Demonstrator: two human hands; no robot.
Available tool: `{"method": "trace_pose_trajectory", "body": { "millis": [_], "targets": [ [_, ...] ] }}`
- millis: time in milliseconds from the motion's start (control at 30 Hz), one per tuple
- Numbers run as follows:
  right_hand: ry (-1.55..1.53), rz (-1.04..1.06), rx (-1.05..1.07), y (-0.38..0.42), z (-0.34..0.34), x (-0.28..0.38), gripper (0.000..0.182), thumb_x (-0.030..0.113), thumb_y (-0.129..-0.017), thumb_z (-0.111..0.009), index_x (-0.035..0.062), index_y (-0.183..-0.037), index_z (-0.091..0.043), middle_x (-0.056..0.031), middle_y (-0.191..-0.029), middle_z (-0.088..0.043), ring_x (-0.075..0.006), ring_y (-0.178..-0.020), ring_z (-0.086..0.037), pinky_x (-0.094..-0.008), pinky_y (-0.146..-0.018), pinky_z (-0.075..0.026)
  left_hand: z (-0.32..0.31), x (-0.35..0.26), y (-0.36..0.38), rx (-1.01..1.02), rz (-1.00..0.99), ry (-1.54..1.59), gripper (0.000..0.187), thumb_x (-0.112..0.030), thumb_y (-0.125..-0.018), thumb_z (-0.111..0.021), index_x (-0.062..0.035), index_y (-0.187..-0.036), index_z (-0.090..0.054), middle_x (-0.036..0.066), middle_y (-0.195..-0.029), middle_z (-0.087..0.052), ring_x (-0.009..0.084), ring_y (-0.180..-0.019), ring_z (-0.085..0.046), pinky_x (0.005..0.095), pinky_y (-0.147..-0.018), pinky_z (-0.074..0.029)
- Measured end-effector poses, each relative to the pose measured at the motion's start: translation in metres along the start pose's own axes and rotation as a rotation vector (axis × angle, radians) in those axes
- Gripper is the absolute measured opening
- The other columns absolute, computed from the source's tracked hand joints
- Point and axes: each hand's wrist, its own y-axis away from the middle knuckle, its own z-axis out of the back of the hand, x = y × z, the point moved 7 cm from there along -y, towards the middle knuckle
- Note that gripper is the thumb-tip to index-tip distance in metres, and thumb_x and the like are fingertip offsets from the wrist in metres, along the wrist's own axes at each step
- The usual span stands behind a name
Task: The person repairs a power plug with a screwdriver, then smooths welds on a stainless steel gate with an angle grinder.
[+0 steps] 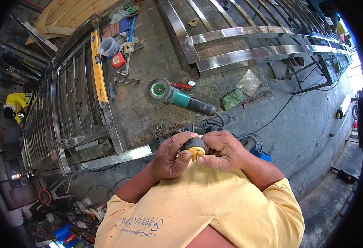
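Both hands are up close at the chest here, working one small piece between them. The left hand (171, 156) is curled tight, thumb and fingers closed around a black plug (195, 147) with a yellow face and brass prongs. The right hand (225, 151) comes in from the other side, fingers bent and pinching the same plug at its yellow end, so the two hands touch around it. The plug sits right between them, just above the yellow shirt (202, 202).

On to containers: a clear plastic cup (108, 46) stands on the workbench (148, 111) near the yellow spirit level (98, 70); what is in it cannot be made out. A red tape measure (118, 60) lies just beside it.

Both forearms angle inward and upward, elbows out, wrists bent toward each other. Beyond the hands, a teal angle grinder (177, 98) with a flap wheel rests on the bench, and polished steel rails (264, 43) lie across the far end. Off to one side, another person in yellow (16, 105) crouches by the steel frame.
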Motion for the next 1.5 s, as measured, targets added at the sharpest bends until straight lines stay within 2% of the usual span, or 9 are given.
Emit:
{"method": "trace_pose_trajectory", "body": {
  "millis": [100,400,700,900,1000,1200,1333,1433,1500],
  "targets": [
    [-0.033,0.057,-0.011,-0.003,-0.004,-0.003,0.044,0.036,-0.089,-0.077,0.0009,-0.072,-0.058,-0.0113,-0.062,-0.048,-0.0274,-0.058,-0.051,-0.0409,-0.055,-0.042,0.001,0.001,0.001,0.020,0.066,0.067,0.045,-0.034,-0.106,-0.054,0.0020,-0.133,-0.055,0.011,-0.103,-0.069,0.0154,-0.086,-0.064,0.0328,-0.080,-0.053],
    [-0.085,0.191,0.040,-0.006,-0.017,-0.001,0.035,0.034,-0.098,-0.064,-0.0002,-0.090,-0.058,-0.0164,-0.074,-0.051,-0.0365,-0.068,-0.054,-0.0459,-0.063,-0.045,0.010,-0.012,0.000,0.028,0.122,0.031,0.039,-0.029,-0.104,-0.054,0.0022,-0.126,-0.061,0.011,-0.101,-0.070,0.0162,-0.088,-0.066,0.0310,-0.078,-0.053],
    [-0.060,0.225,0.003,-0.005,-0.017,-0.004,0.040,0.029,-0.096,-0.066,0.0012,-0.072,-0.050,-0.0145,-0.065,-0.044,-0.0350,-0.060,-0.048,-0.0451,-0.057,-0.040,0.006,-0.015,0.001,0.046,0.064,0.025,0.046,-0.031,-0.105,-0.057,0.0036,-0.135,-0.054,0.007,-0.102,-0.068,0.0125,-0.089,-0.061,0.0299,-0.083,-0.050],
    [-0.031,0.213,-0.006,-0.004,-0.010,0.004,0.040,0.028,-0.094,-0.068,0.0019,-0.069,-0.050,-0.0133,-0.062,-0.042,-0.0334,-0.058,-0.048,-0.0440,-0.055,-0.040,0.001,-0.006,0.005,0.067,0.325,0.377,0.038,-0.021,-0.105,-0.057,0.0032,-0.134,-0.054,0.006,-0.107,-0.064,0.0094,-0.095,-0.058,0.0273,-0.085,-0.049],
    [0.019,0.187,-0.050,-0.002,-0.007,0.000,0.042,0.029,-0.094,-0.068,0.0022,-0.068,-0.050,-0.0135,-0.061,-0.043,-0.0336,-0.059,-0.049,-0.0443,-0.055,-0.040,-0.002,0.001,0.010,0.039,0.384,0.339,0.032,-0.015,-0.104,-0.056,0.0023,-0.131,-0.055,0.005,-0.108,-0.063,0.0079,-0.095,-0.057,0.0260,-0.086,-0.048],
    [0.044,0.154,-0.038,0.002,-0.009,-0.015,0.043,0.035,-0.094,-0.065,0.0019,-0.070,-0.052,-0.0155,-0.064,-0.048,-0.0355,-0.061,-0.052,-0.0458,-0.058,-0.042,-0.008,0.009,0.011,-0.024,0.307,0.287,0.026,-0.009,-0.102,-0.055,-0.0001,-0.127,-0.055,0.005,-0.100,-0.066,0.0076,-0.086,-0.060,0.0261,-0.079,-0.051],
    [0.081,-0.023,-0.028,-0.007,-0.009,-0.036,0.042,0.036,-0.100,-0.059,-0.0008,-0.079,-0.058,-0.0206,-0.072,-0.056,-0.0396,-0.068,-0.057,-0.0465,-0.062,-0.046,-0.010,0.025,0.010,-0.019,0.460,0.249,0.038,-0.019,-0.110,-0.047,-0.0020,-0.143,-0.041,0.006,-0.118,-0.059,0.0090,-0.097,-0.055,0.0259,-0.092,-0.047],
    [0.009,-0.152,-0.076,-0.018,-0.008,-0.044,0.040,0.034,-0.103,-0.055,-0.0012,-0.086,-0.062,-0.0210,-0.076,-0.060,-0.0386,-0.071,-0.059,-0.0446,-0.065,-0.047,-0.002,0.032,0.013,-0.024,0.604,0.241,0.045,-0.022,-0.111,-0.046,-0.0016,-0.150,-0.036,0.006,-0.118,-0.059,0.0128,-0.100,-0.058,0.0283,-0.095,-0.048],
    [-0.066,-0.163,-0.028,-0.022,-0.014,-0.051,0.039,0.033,-0.106,-0.051,-0.0010,-0.092,-0.064,-0.0169,-0.076,-0.059,-0.0299,-0.068,-0.056,-0.0412,-0.066,-0.046,-0.001,0.036,0.015,-0.026,0.546,0.138,0.059,-0.022,-0.106,-0.058,-0.0033,-0.156,-0.031,0.010,-0.119,-0.061,0.0185,-0.107,-0.061,0.0333,-0.096,-0.050]
  ]
}}
